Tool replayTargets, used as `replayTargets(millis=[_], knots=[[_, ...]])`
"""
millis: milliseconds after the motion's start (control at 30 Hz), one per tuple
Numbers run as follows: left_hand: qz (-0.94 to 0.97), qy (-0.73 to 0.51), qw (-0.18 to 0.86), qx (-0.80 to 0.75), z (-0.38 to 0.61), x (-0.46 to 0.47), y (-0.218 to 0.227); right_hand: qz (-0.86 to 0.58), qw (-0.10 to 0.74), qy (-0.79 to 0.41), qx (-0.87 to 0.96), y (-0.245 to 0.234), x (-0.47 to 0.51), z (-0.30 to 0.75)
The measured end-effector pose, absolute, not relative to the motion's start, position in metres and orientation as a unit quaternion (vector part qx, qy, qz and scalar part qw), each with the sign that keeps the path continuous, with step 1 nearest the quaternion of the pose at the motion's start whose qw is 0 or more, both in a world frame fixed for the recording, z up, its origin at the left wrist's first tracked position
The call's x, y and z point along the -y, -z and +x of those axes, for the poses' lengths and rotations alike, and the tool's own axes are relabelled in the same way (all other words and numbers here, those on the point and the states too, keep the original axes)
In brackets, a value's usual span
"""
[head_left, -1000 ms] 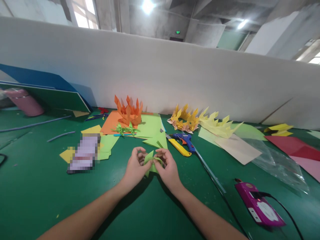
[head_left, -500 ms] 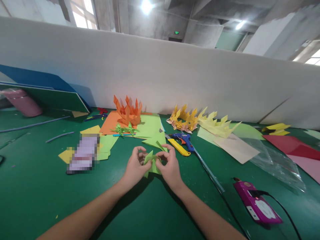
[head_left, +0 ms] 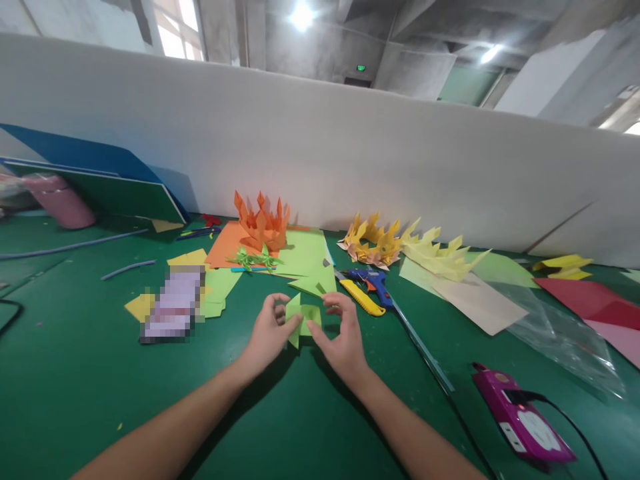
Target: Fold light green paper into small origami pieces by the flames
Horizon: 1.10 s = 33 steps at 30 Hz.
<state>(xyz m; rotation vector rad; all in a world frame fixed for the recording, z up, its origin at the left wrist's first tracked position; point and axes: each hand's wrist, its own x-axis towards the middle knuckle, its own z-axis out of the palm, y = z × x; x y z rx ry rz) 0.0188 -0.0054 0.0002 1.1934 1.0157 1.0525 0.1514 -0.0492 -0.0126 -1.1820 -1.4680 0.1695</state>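
Observation:
A small folded piece of light green paper is raised just above the green table, its left part standing up as a pointed flap. My left hand pinches that flap, thumb in front and fingers behind. My right hand is on the other side, with its thumb tip at the paper's right edge and the other fingers spread away from the thumb. By the right index fingertip shows a dark green sliver; whether the hand touches it I cannot tell.
Beyond my hands lie a yellow utility knife and a blue glue gun. Orange and golden paper crowns stand farther back. A phone lies left; a purple power strip with a cord lies right.
My right fingers have spread apart from their pinch on the green paper, and more of its right part shows. The left hand still holds it. The view has shifted slightly.

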Motion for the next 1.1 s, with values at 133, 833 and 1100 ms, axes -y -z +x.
replayTargets(millis=[133, 833, 1100], knots=[[0.483, -0.474, 0.577, -0.458, 0.017, 0.005, -0.004, -0.502, 0.489, 0.02, 0.713, 0.009, 0.053, 0.153], [0.44, -0.422, 0.655, -0.447, 0.02, 0.01, -0.007, -0.543, 0.457, 0.128, 0.693, 0.004, 0.054, 0.154], [0.451, -0.415, 0.636, -0.468, 0.016, 0.006, -0.007, -0.47, 0.408, 0.219, 0.752, 0.001, 0.058, 0.154]])
